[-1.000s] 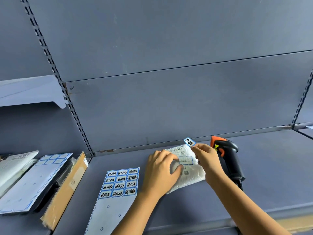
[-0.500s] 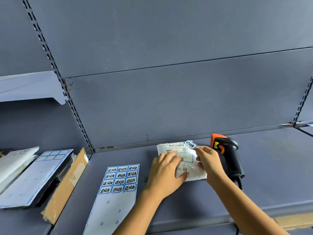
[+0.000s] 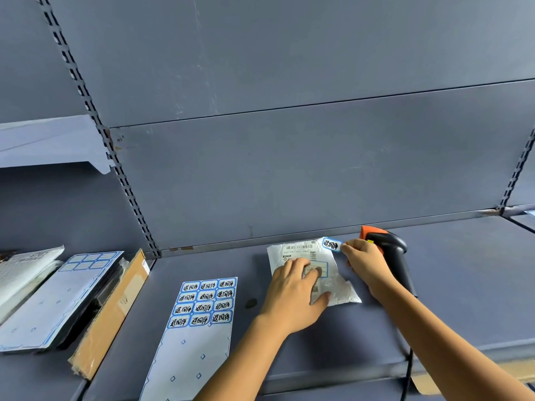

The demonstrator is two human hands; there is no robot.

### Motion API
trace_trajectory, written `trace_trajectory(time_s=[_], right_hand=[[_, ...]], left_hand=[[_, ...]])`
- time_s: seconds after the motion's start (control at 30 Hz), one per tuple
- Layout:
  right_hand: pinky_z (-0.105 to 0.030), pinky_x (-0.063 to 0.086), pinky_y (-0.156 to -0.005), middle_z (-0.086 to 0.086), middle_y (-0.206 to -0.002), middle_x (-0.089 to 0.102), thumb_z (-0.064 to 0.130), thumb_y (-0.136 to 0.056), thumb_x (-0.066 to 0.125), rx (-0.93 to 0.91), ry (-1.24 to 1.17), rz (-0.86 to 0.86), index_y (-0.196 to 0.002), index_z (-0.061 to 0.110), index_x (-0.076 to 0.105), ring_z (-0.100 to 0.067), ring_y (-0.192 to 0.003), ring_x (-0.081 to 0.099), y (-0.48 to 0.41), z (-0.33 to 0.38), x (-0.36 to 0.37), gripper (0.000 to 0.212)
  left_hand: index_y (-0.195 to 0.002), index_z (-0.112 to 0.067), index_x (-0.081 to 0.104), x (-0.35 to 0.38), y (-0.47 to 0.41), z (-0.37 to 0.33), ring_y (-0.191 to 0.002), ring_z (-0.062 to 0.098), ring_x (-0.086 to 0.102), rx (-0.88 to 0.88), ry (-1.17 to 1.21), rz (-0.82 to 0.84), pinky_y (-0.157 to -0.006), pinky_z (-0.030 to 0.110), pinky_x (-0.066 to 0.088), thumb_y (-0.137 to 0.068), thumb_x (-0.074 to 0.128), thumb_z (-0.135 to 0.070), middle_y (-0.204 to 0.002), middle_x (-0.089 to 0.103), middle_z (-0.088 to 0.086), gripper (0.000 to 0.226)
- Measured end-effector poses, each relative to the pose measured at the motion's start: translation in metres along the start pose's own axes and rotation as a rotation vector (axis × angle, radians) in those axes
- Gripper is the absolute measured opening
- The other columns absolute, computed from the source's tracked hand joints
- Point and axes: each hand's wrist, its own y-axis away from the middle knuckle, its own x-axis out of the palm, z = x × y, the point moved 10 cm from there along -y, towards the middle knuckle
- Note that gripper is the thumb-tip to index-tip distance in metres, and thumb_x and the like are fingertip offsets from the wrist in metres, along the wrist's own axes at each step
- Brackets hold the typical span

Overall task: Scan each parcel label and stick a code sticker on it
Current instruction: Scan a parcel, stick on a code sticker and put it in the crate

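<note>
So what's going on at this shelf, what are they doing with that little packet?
A person is labelling a small white parcel lying on the grey shelf. The left hand presses it flat, while the right hand pinches a blue-edged code sticker at the parcel's far right corner; whether it is stuck down yet is unclear. A sticker sheet lies to the left, and a barcode scanner rests just behind the right hand.

Grey shelf (image 3: 463,285), brown cardboard (image 3: 115,311) at left
</note>
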Motion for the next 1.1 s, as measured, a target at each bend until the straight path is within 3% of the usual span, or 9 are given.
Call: trace_trajectory(time_s=[0.07, 0.13, 0.3, 0.37, 0.47, 0.53, 0.63, 0.83, 1.1], right_hand=[[-0.029, 0.032, -0.063, -0.010, -0.068, 0.048, 0.012, -0.087, 0.050, -0.002, 0.033, -0.007, -0.091, -0.014, 0.058, -0.019, -0.066, 0.041, -0.003, -0.002, -0.003, 0.028], [-0.029, 0.035, -0.062, -0.009, -0.068, 0.051, 0.014, -0.086, 0.051, -0.007, 0.061, -0.021, -0.090, -0.012, 0.060, -0.018, -0.065, 0.043, -0.005, -0.002, -0.008, 0.028], [-0.029, 0.036, -0.060, -0.009, -0.067, 0.054, 0.014, -0.086, 0.054, -0.039, 0.144, 0.007, -0.086, -0.010, 0.063, -0.018, -0.064, 0.045, -0.007, 0.002, -0.005, 0.026], [-0.028, 0.029, -0.058, -0.007, -0.065, 0.048, 0.014, -0.086, 0.054, -0.071, 0.230, 0.020, -0.082, -0.011, 0.061, -0.017, -0.063, 0.039, -0.006, 0.007, -0.001, 0.026], [-0.028, 0.025, -0.056, -0.005, -0.061, 0.041, 0.015, -0.084, 0.053, -0.115, 0.361, 0.027, -0.063, 0.005, 0.052, -0.016, -0.061, 0.034, -0.008, 0.014, 0.004, 0.024], [-0.029, 0.025, -0.055, -0.004, -0.059, 0.039, 0.014, -0.083, 0.053, -0.130, 0.407, 0.031, -0.061, 0.015, 0.049, -0.016, -0.060, 0.032, -0.009, 0.017, 0.004, 0.022], [-0.029, 0.026, -0.055, -0.006, -0.058, 0.038, 0.011, -0.081, 0.053, -0.138, 0.447, 0.019, -0.057, 0.013, 0.046, -0.017, -0.060, 0.029, -0.011, 0.020, 0.000, 0.024], [-0.030, 0.023, -0.049, -0.001, -0.053, 0.031, 0.012, -0.082, 0.053, -0.170, 0.538, 0.062, -0.055, 0.013, 0.036, -0.017, -0.057, 0.023, -0.010, 0.025, 0.007, 0.032], [-0.028, 0.033, -0.057, -0.012, -0.067, 0.048, 0.016, -0.084, 0.054, -0.125, 0.561, 0.109, -0.066, 0.001, 0.054, -0.023, -0.067, 0.031, -0.014, 0.020, 0.022, 0.024]], left_hand=[[-0.101, -0.021, 0.067, 0.007, -0.001, -0.001, -0.118, 0.025, 0.057, -0.001, 0.015, 0.018, -0.096, 0.038, 0.047, -0.079, 0.040, -0.057, -0.127, 0.061, 0.004, 0.051], [-0.102, -0.019, 0.067, 0.009, -0.002, -0.001, -0.118, 0.023, 0.057, -0.027, 0.060, 0.026, -0.098, 0.036, 0.044, -0.080, 0.036, -0.058, -0.128, 0.061, 0.004, 0.054], [-0.076, -0.025, 0.060, -0.007, -0.010, 0.000, -0.072, 0.015, 0.062, -0.026, -0.043, -0.083, -0.071, 0.030, 0.047, -0.082, 0.039, -0.054, -0.074, 0.063, -0.011, 0.035], [-0.075, -0.026, 0.060, -0.010, -0.018, 0.002, -0.064, 0.013, 0.061, -0.060, -0.072, -0.095, -0.066, 0.026, 0.046, -0.081, 0.039, -0.047, -0.068, 0.062, -0.012, 0.031], [-0.088, -0.024, 0.066, -0.007, -0.027, 0.004, -0.061, 0.012, 0.064, -0.096, -0.096, -0.111, -0.061, 0.022, 0.048, -0.079, 0.041, -0.036, -0.066, 0.066, -0.011, 0.029], [-0.095, -0.020, 0.068, -0.005, -0.029, 0.004, -0.060, 0.013, 0.064, -0.106, -0.107, -0.133, -0.056, 0.021, 0.047, -0.070, 0.056, -0.028, -0.065, 0.066, -0.008, 0.029], [-0.101, -0.017, 0.070, -0.003, -0.026, 0.004, -0.061, 0.013, 0.063, -0.140, -0.127, -0.128, -0.053, 0.022, 0.046, -0.056, 0.072, -0.022, -0.066, 0.064, -0.007, 0.045], [-0.110, -0.020, 0.071, 0.003, -0.025, -0.001, -0.063, 0.015, 0.059, -0.127, -0.210, -0.118, -0.054, 0.024, 0.045, -0.050, 0.077, -0.024, -0.070, 0.059, -0.006, 0.060], [-0.099, -0.020, 0.074, 0.010, -0.024, -0.005, -0.065, 0.017, 0.056, -0.104, -0.258, -0.094, -0.055, 0.027, 0.044, -0.053, 0.076, -0.027, -0.074, 0.057, -0.004, 0.046]])
